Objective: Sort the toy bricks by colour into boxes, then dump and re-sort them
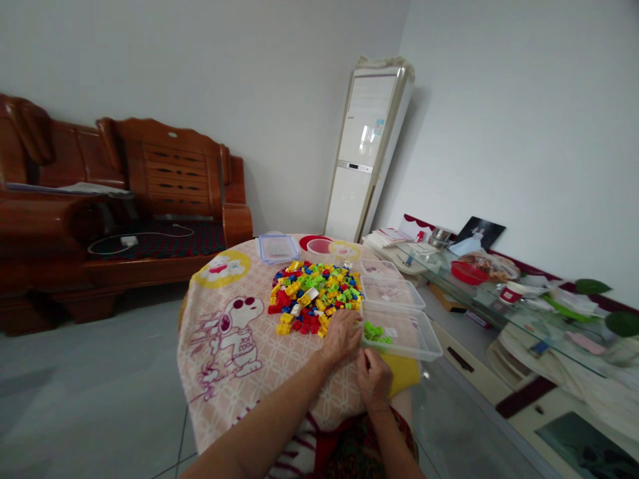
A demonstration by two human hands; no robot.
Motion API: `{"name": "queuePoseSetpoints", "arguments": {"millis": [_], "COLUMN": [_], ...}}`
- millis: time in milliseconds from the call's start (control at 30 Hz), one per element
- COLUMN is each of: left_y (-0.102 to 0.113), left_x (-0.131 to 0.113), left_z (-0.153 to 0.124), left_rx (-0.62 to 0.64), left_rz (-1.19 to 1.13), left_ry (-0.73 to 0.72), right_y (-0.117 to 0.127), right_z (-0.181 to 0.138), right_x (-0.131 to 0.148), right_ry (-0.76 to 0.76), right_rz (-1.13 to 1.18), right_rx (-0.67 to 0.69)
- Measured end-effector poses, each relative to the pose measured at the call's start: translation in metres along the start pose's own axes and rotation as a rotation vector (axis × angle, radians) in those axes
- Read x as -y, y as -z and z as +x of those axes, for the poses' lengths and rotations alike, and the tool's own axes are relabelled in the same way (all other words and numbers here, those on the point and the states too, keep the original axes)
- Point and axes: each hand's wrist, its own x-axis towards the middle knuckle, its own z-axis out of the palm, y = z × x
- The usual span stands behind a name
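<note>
A heap of small toy building bricks (319, 293) in red, yellow, blue, green and white lies on the cloth-covered table. My left hand (343, 337) is at the heap's near right edge, by the wall of a clear plastic box (417, 336). Its fingers curl downward and their tips are hidden. Several light green bricks (375, 332) lie inside that box at its left end. My right hand (374, 379) is closed just in front of the box, below my left hand. What either hand holds, if anything, I cannot make out.
Two more clear boxes (399, 294) stand behind the first. A blue-rimmed lid (278, 249) and a red round lid (308, 241) lie at the table's far side. To the right is a cluttered glass-topped cabinet (529, 326); a wooden sofa (170, 179) stands left.
</note>
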Motion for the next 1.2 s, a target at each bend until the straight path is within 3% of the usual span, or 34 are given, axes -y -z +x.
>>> {"name": "queuePoseSetpoints", "arguments": {"millis": [333,500,633,800,933,1200], "left_y": [0.010,0.011,0.011,0.015,0.015,-0.002], "left_x": [0.035,0.048,0.045,0.042,0.036,0.008], "left_z": [0.029,0.040,0.035,0.025,0.019,0.016], "left_rx": [-0.132,-0.056,0.000,-0.093,-0.096,0.150], "left_rz": [0.192,0.275,0.261,0.211,0.222,0.113], "left_ry": [0.144,0.198,0.163,0.113,0.063,-0.116], "right_y": [-0.001,-0.001,0.000,-0.001,-0.001,0.000], "right_z": [-0.001,-0.002,-0.002,-0.002,-0.001,-0.001], "right_x": [-0.001,0.000,0.000,-0.001,-0.001,0.001], "right_ry": [0.010,-0.007,-0.003,0.007,0.001,-0.003], "right_rz": [-0.040,-0.030,-0.040,-0.035,-0.027,-0.020], "right_rx": [-0.003,0.004,0.007,-0.005,-0.012,-0.005]}}
